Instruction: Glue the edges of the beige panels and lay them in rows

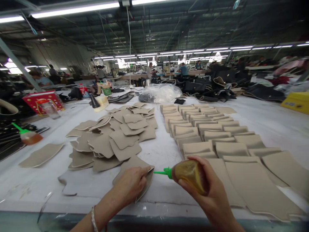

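In my right hand (210, 190) is a squeeze bottle (189, 175) of amber liquid, tipped on its side. Its green nozzle (164, 172) points left and ends close to the corner of a beige leather-like piece (127, 164). My left hand (134, 182) lies over that piece, the index finger stretched along its edge near the corner and the other fingers curled; the thumb is hidden. A loose heap of similar cut pieces (120, 132) spreads beyond my left hand. To the right, overlapping rows of beige pieces (231, 149) with folded edges run away from me.
Another green-tipped bottle (31, 137) lies at the left, near a single beige piece (42, 154) and a red box (43, 101). Toward the back are a clear plastic bag (164, 93) and black pieces (207, 87). A yellow box (296, 101) stands at right; people work farther off.
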